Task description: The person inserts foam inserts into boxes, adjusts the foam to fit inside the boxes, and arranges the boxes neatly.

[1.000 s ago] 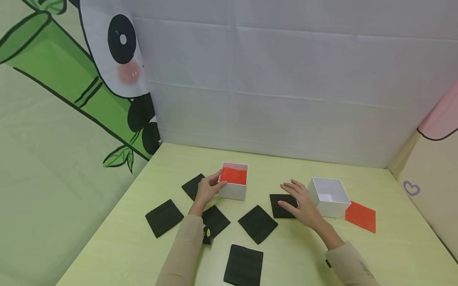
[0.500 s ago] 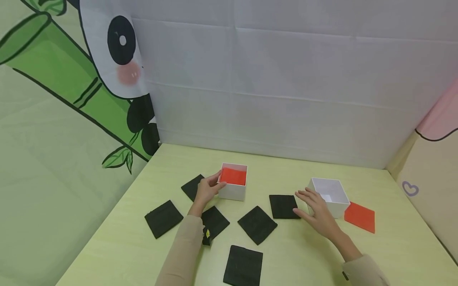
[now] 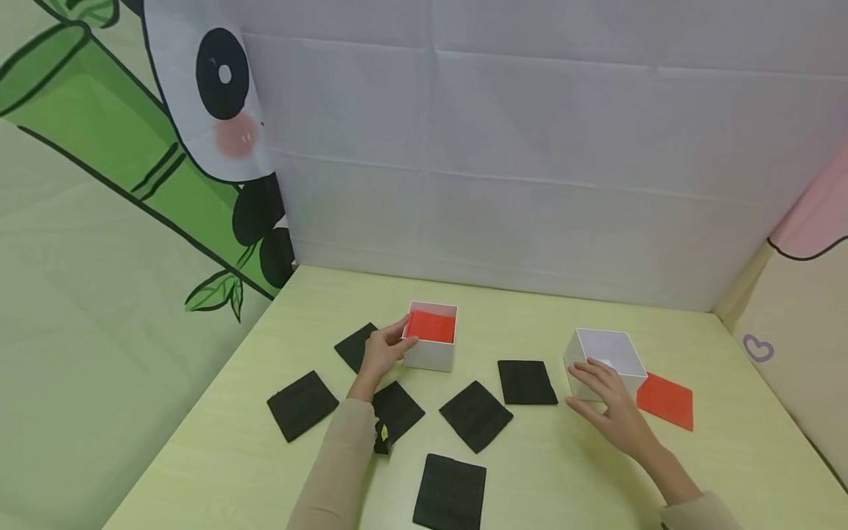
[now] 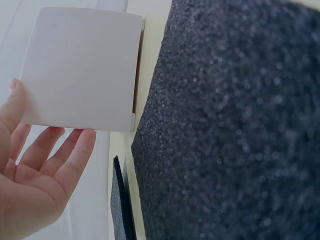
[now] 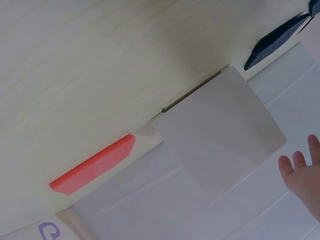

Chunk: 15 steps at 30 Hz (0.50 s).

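Gently, let's steady the six-o'clock box (image 3: 430, 357) with gripping left fingers (image 3: 409, 344), our right fingers (image 3: 596, 377) wide near the four-o'clock box (image 3: 603, 343).

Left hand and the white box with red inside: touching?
Touching. The left wrist view shows the left hand gripping the white box, thumb against its face, fingertips along its edge.
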Each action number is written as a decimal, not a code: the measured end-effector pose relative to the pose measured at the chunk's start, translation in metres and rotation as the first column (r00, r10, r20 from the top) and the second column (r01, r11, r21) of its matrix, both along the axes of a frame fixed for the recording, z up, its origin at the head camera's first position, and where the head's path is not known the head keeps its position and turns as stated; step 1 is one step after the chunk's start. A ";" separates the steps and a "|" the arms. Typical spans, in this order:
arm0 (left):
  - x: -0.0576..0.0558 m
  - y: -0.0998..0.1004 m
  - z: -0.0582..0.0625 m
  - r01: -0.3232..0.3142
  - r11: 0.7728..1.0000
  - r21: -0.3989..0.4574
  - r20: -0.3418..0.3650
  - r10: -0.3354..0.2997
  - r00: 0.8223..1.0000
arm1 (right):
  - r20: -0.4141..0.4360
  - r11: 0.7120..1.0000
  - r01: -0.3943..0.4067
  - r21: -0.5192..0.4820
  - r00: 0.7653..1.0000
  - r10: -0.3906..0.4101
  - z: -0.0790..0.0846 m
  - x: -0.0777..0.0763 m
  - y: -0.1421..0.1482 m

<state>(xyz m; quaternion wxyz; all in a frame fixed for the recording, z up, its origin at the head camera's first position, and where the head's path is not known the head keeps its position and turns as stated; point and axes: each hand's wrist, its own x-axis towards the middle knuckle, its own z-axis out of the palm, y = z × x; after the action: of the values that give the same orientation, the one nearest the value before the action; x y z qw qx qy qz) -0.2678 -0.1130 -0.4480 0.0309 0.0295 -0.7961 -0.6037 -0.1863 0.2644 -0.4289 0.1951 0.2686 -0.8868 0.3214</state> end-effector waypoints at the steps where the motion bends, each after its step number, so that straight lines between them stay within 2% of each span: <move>1: 0.000 0.000 0.000 -0.001 1.000 0.003 0.000 0.001 1.000 | 0.002 1.000 0.000 0.001 1.000 0.000 0.000 0.001 0.002; 9: 0.000 0.000 -0.001 -0.001 1.000 0.002 -0.003 0.001 1.000 | -0.050 0.999 0.047 -0.003 0.998 -0.047 -0.001 0.007 0.016; 15: 0.001 0.000 -0.001 0.007 1.000 -0.006 -0.033 -0.007 0.999 | -0.073 0.997 0.076 -0.016 0.994 -0.077 -0.002 0.009 0.027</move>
<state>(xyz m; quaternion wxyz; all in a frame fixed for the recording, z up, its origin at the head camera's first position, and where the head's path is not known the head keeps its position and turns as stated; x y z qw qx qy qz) -0.2667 -0.1133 -0.4486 0.0418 0.0168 -0.7972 -0.6020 -0.1769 0.2911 -0.4305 0.2415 0.2450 -0.8865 0.3093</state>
